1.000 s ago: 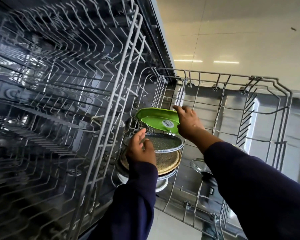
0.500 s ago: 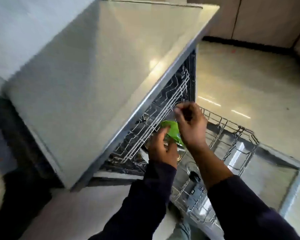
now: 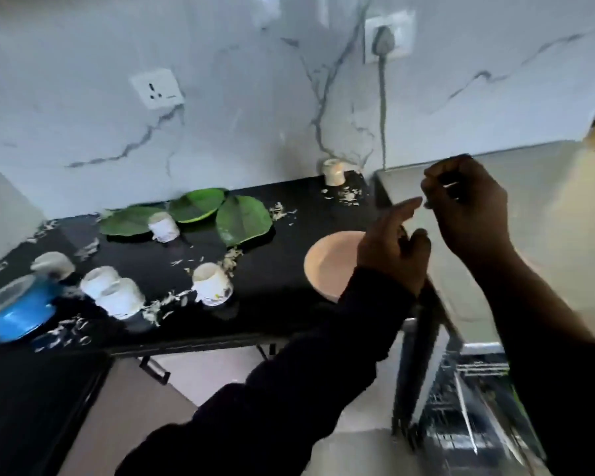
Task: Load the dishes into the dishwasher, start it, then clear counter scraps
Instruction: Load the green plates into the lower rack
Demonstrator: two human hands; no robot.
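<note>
Both hands hover empty: left hand (image 3: 394,249) loosely spread above the pink plate (image 3: 330,262) at the counter's (image 3: 272,304) right edge, apparently reaching for it; right hand (image 3: 468,207) loosely curled.

The single head-worn camera is looking forward and down from standing height, facing a marble-patterned wall (image 3: 241,97) and the black counter (image 3: 261,269) below it. It is sitting close behind the person's raised left hand (image 3: 392,249) and right hand (image 3: 468,207), which are filling the right middle. The open dishwasher (image 3: 468,400) is showing at the lower right, nearly under the camera.
</note>
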